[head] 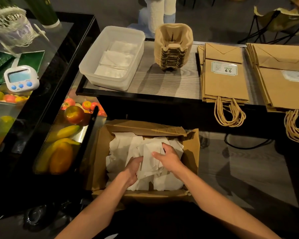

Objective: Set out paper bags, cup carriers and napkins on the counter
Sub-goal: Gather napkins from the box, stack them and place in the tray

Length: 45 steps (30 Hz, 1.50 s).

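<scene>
Both forearms reach up from the bottom edge into an open cardboard box (100, 152) at lower centre, below the front edge of the desk (162, 83). The left hand (133, 169) curls its fingers round a bunch of loose white napkins (126, 147) in the box. The right hand (169, 157) grips the same bunch from the other side, thumb on top.

At far left a white timer (21, 78) stands on a black glass case (47, 87), with fruit (72, 114) showing beneath. A clear plastic tub (109, 84) holding folded napkins sits at the desk's front-left corner. A bare strip separates it from the stacked cup carriers (173, 47) near the back edge. Right of them lie two flat stacks of paper bags (226, 83), handles hanging over the front edge. Bare floor (240, 161) opens right of the box.
</scene>
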Each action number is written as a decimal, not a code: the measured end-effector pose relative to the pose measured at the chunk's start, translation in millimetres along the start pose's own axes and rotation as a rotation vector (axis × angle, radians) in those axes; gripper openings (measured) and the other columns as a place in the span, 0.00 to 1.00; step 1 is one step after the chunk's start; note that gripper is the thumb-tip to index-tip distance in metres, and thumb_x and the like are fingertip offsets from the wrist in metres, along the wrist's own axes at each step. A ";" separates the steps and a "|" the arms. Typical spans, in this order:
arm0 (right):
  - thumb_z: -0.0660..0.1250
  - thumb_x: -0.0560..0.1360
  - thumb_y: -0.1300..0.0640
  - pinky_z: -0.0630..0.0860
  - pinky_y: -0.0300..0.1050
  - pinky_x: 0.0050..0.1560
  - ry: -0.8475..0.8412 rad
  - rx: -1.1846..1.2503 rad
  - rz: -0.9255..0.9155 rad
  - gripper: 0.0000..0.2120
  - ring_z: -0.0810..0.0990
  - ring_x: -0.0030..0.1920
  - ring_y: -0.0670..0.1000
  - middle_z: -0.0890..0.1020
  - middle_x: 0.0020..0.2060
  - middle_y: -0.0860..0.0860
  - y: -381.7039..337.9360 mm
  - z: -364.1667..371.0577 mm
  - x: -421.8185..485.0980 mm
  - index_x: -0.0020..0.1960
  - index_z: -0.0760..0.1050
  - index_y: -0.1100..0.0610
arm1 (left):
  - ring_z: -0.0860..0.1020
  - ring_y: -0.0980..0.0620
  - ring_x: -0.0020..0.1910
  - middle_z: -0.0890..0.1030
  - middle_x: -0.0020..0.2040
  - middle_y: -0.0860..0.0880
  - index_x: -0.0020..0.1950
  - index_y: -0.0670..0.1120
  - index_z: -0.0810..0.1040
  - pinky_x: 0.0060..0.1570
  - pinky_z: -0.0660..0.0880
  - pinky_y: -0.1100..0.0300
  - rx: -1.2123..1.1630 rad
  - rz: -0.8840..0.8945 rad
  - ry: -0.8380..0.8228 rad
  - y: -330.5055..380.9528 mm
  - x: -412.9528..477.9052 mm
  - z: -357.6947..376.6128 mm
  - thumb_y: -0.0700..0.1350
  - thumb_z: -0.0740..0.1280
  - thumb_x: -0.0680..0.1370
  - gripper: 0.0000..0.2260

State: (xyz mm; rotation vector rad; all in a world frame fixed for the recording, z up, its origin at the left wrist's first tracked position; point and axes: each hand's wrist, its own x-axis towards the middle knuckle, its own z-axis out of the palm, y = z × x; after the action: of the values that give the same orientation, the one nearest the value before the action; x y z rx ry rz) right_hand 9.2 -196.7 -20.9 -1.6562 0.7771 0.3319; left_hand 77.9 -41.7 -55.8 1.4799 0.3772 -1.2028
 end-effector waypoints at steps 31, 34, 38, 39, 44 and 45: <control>0.64 0.81 0.63 0.84 0.49 0.38 -0.083 1.167 0.386 0.11 0.88 0.48 0.58 0.86 0.53 0.61 23.1 -25.2 2.8 0.61 0.79 0.63 | 0.81 0.35 0.62 0.84 0.60 0.38 0.66 0.44 0.80 0.67 0.74 0.38 -0.233 -0.055 -0.048 -0.5 5.9 0.0 0.44 0.75 0.73 0.21; 0.66 0.80 0.63 0.84 0.50 0.43 -0.128 1.141 0.364 0.13 0.87 0.52 0.58 0.85 0.57 0.60 30.1 -21.5 4.5 0.64 0.78 0.62 | 0.82 0.36 0.61 0.84 0.59 0.38 0.66 0.44 0.80 0.68 0.73 0.37 -0.206 -0.052 -0.023 -1.8 4.2 0.7 0.45 0.74 0.74 0.20; 0.77 0.72 0.51 0.79 0.56 0.62 -0.149 0.601 0.250 0.26 0.81 0.63 0.57 0.81 0.64 0.54 33.1 -13.7 16.9 0.68 0.75 0.52 | 0.82 0.36 0.56 0.85 0.56 0.38 0.65 0.44 0.81 0.59 0.79 0.43 -0.270 -0.053 0.007 -0.7 -0.9 2.6 0.51 0.70 0.77 0.18; 0.76 0.73 0.48 0.77 0.57 0.65 -0.125 0.425 0.220 0.26 0.79 0.65 0.56 0.80 0.66 0.52 32.7 -9.5 17.8 0.69 0.74 0.50 | 0.82 0.36 0.55 0.85 0.55 0.38 0.64 0.45 0.81 0.55 0.80 0.45 -0.286 -0.055 0.010 0.6 -3.1 3.9 0.53 0.70 0.77 0.19; 0.71 0.78 0.45 0.71 0.55 0.71 0.037 0.138 0.069 0.28 0.70 0.72 0.51 0.72 0.70 0.43 15.6 1.8 9.2 0.76 0.67 0.47 | 0.83 0.37 0.55 0.84 0.59 0.37 0.63 0.46 0.82 0.56 0.78 0.46 -0.321 -0.039 -0.036 8.3 -10.4 9.8 0.58 0.71 0.76 0.22; 0.71 0.78 0.46 0.72 0.53 0.70 0.069 0.135 0.034 0.28 0.70 0.72 0.49 0.72 0.70 0.43 11.9 1.1 6.3 0.75 0.68 0.48 | 0.83 0.37 0.57 0.84 0.59 0.37 0.64 0.45 0.82 0.57 0.77 0.45 -0.322 -0.037 -0.046 9.1 -10.0 10.0 0.57 0.72 0.74 0.23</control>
State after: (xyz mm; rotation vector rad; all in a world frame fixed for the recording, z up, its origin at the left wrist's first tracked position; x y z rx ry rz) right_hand 6.3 -198.3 -34.0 -1.5357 0.8618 0.2421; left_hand 76.1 -49.5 -41.1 1.1704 0.5420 -1.1433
